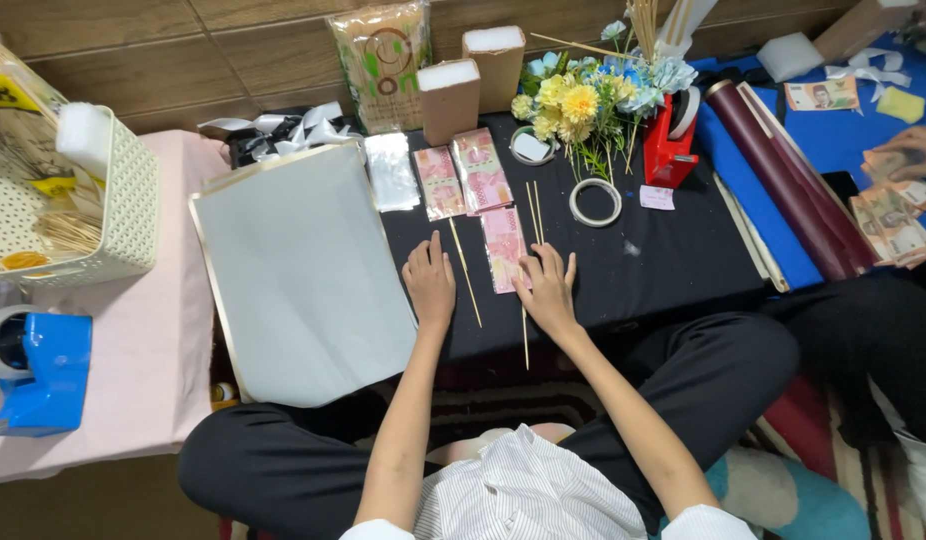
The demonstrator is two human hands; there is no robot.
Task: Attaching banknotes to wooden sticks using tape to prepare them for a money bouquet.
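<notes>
Both hands, left hand (429,285) and right hand (547,290), rest flat beside a pink banknote (503,249).

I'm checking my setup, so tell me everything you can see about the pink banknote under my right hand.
The pink banknote is a paper rectangle in a clear sleeve, lying flat and lengthwise away from you on the black table. Your right hand rests fingertips on its near right edge. Thin wooden sticks lie beside it.

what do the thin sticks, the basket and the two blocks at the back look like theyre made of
Sticks: pale, straight and very thin, probably bamboo or wood, matte.
Basket: cream with regular small holes, likely moulded plastic.
Blocks: white, soft-looking matte tops with tan sides, seemingly foam wrapped in brown paper or card; not certain.
</notes>
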